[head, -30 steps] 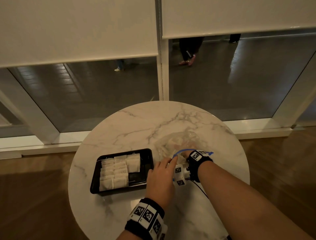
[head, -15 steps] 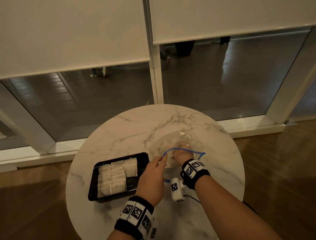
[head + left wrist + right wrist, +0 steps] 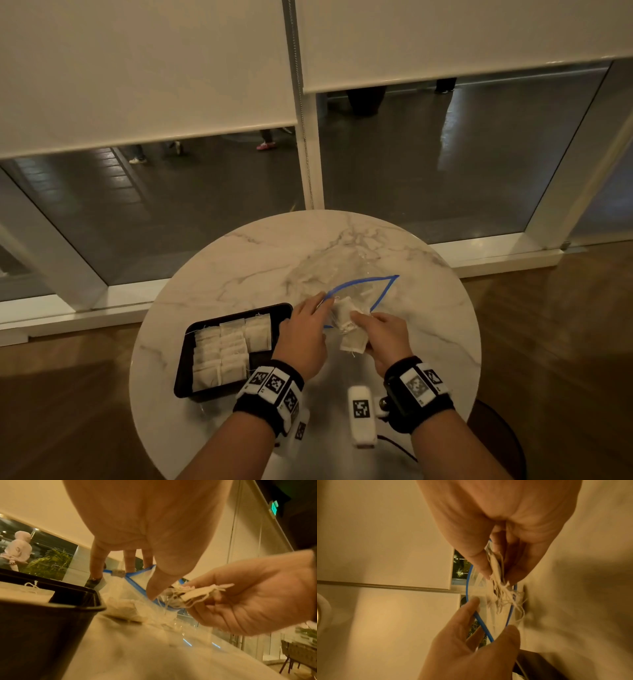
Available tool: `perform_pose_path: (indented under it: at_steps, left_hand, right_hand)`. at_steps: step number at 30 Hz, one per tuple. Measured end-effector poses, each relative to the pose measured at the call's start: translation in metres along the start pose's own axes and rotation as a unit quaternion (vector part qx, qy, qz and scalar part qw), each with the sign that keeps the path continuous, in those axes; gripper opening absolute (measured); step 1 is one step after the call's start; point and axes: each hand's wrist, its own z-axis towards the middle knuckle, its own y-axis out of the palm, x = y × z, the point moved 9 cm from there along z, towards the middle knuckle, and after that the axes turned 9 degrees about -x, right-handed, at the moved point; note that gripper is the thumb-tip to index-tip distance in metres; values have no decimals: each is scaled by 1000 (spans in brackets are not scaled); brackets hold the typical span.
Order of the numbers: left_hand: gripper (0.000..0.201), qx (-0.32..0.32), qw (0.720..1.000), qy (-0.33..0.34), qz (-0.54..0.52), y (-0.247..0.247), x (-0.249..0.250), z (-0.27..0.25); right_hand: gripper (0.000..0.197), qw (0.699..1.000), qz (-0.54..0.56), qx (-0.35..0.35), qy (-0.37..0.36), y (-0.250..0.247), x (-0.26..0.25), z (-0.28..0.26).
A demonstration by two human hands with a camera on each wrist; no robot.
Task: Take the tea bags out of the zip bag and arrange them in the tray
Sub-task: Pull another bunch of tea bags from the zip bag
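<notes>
Zip bag (image 3: 346, 281): clear, blue-rimmed, mouth open, lying on marble counter (image 3: 212, 274) just right of tray (image 3: 183, 363). Left hand (image 3: 301, 339): fingers pinch bag's near rim. Right hand (image 3: 383, 337): fingers grip bunch of tea bags (image 3: 349, 325) at bag mouth. Tray: black, rows of tea bags inside.

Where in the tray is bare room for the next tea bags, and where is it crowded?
Bare black floor shows in the tray at its right side, below the short third column of tea bags and near the left hand. The left and middle columns look packed full.
</notes>
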Motion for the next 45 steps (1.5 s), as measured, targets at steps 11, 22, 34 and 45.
perform_pose_path:
  at_steps: [11,22,34,45]
  left_hand:
    - [21,174,907,-34,-381,-35,-20,-61]
    - [29,-25,723,-85,-685,3,-15,-81]
    - [22,41,728,-105,-676,6,-47,-90]
    - [21,48,743,-128,-655,16,-61,-94]
  right_hand:
    - [22,986,14,-163,7,5,-7,-48]
    - [22,953,-40,-299,-14,66,-13,-76]
    - [34,954,-73,-292,-7,63,-7,-72]
    - [27,949,-150,-274,-26,58,-4,-66]
